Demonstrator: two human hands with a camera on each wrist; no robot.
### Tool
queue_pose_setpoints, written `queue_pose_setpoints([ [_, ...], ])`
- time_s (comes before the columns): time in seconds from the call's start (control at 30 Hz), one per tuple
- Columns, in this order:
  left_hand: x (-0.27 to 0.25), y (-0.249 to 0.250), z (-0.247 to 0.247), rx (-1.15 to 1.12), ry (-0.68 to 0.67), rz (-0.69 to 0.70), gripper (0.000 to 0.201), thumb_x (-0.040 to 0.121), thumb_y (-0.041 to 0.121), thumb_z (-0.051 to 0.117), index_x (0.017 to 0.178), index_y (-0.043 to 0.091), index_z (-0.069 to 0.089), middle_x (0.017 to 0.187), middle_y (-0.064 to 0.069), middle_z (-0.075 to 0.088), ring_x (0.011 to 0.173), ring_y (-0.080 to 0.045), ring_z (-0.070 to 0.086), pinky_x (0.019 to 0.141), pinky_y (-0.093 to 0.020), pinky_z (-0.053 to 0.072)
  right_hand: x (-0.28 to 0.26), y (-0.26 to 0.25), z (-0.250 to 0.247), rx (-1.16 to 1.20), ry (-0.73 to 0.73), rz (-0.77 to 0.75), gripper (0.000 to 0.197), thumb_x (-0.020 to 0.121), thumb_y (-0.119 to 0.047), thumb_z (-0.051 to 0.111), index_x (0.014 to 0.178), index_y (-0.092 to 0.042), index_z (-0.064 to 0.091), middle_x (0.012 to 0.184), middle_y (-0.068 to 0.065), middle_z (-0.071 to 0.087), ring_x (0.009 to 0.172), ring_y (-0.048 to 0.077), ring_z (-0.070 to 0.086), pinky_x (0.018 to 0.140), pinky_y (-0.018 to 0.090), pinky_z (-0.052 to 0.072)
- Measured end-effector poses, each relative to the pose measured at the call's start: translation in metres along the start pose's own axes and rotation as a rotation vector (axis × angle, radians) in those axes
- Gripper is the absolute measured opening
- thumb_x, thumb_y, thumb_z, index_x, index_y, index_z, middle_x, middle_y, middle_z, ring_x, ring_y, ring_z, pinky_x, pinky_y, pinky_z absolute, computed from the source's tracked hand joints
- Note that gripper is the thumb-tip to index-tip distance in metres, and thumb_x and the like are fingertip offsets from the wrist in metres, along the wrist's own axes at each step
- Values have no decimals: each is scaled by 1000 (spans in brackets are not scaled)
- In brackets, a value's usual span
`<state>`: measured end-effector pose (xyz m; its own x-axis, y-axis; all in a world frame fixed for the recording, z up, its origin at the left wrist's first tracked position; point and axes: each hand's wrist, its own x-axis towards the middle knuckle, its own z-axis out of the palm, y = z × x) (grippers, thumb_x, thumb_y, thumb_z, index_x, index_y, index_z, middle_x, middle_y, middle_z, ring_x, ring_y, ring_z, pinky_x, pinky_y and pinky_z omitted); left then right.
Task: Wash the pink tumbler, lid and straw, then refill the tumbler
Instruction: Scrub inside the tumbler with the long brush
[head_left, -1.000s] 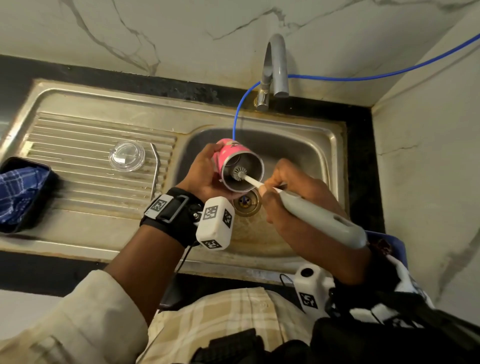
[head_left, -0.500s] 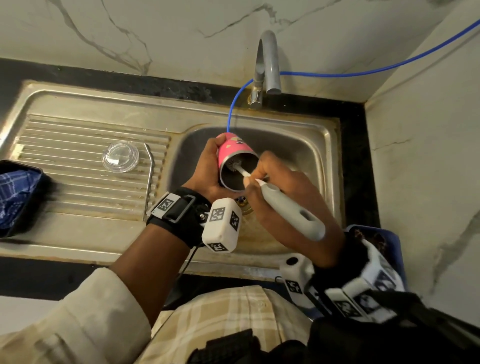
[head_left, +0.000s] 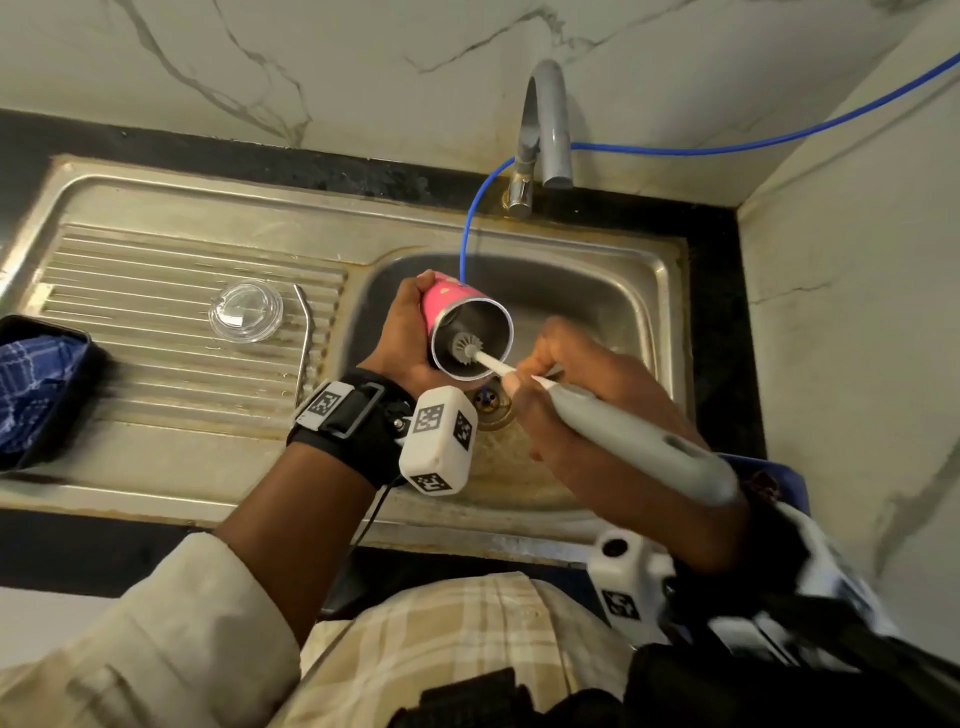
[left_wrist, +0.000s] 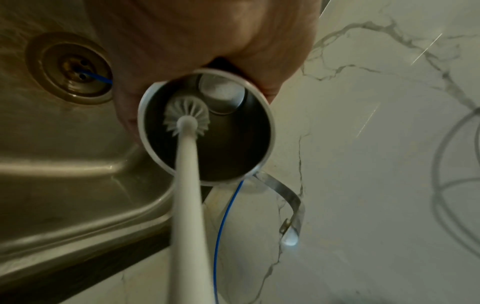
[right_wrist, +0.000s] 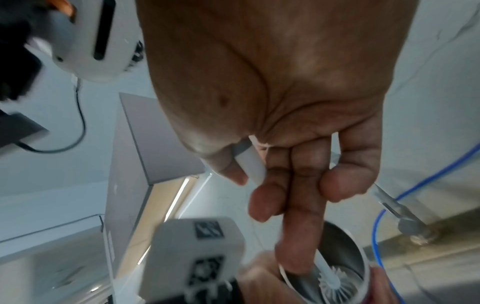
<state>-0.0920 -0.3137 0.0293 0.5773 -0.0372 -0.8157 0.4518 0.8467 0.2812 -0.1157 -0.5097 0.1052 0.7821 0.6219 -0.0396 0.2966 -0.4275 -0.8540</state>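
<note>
While left fingers (head_left: 410, 332) grip the tumbler (head_left: 470, 332), right fingers (head_left: 550, 364) holding the brush (head_left: 597, 415) have seemingly withdrawn slightly.

My left hand (head_left: 402, 338) hides most of the pink tumbler (head_left: 441, 304); the blue cloth (head_left: 26, 384) left of it is cropped.

The head view looks steeply down from above the sink (head_left: 660, 291), taking in basin, drainboard and far wall. The left wrist view sits close, looking straight into the tumbler (left_wrist: 207, 127) mouth. The right wrist view looks along the fingers (right_wrist: 298, 236) toward it. All three share the tumbler and brush (head_left: 470, 351).
</note>
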Motion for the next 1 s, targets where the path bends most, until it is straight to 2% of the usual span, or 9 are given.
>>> queue_pose_setpoints([
  [0.13,3,-5,1,58,-32,-38,61,88,62,64,114,6,67,91,-15,72,85,-31,68,84,-43,55,13,1,10,110,140,129,15,104,-20,62,91,-16,56,65,4,65,57,22,69,56,49,55],
  [0.23,2,3,-6,12,-45,-32,59,87,63,63,112,10,67,93,-14,72,89,-30,66,85,-43,53,8,-5,2,144,92,185,15,103,-19,63,89,-15,58,63,5,65,58,27,68,58,54,58],
  [0.3,3,8,-13,-2,-25,-24,58,88,65,60,106,10,68,91,-13,71,87,-29,65,83,-42,53,-10,-12,-10,131,60,162,14,102,-22,63,90,-16,59,64,8,65,59,31,67,58,57,57],
  [0.4,5,10,-16,-28,2,-41,60,87,67,61,103,9,68,89,-12,70,85,-29,64,83,-41,53,-23,-19,-22,33,0,95,17,102,-39,61,92,-26,59,68,4,67,59,24,70,59,53,59],
  [0.47,6,8,-12,-34,13,-32,60,86,67,61,103,10,67,88,-12,69,84,-29,64,82,-40,53,-22,-18,-18,0,8,57,20,102,-45,58,95,-26,57,67,0,66,56,20,68,55,47,59],
  [0.57,4,2,-3,-21,-11,-36,62,87,65,62,104,7,68,87,-13,70,77,-31,69,82,-38,59,-6,-7,0,-80,26,-7,20,104,-42,57,98,-23,54,62,-1,60,51,17,60,47,36,47],
  [0.73,0,1,2,-1,-61,-13,67,94,60,58,83,-3,75,73,-16,72,54,-30,72,54,-44,63,11,3,16,-209,13,-67,20,105,-41,54,101,-22,50,64,-5,58,54,12,56,51,38,45],
  [0.87,3,10,-14,-12,2,-5,60,92,66,55,97,7,68,80,-12,70,74,-30,69,74,-37,61,-10,-10,-6,-109,-103,-48,25,107,-46,54,101,-22,52,60,-3,59,48,14,57,47,30,45],
  [1.0,-1,15,-20,3,61,9,58,93,66,53,98,10,65,78,-11,69,78,-28,62,65,-38,62,-26,-19,-23,-86,-108,15,33,100,-62,49,101,-29,53,67,0,67,55,18,69,53,44,57],
])
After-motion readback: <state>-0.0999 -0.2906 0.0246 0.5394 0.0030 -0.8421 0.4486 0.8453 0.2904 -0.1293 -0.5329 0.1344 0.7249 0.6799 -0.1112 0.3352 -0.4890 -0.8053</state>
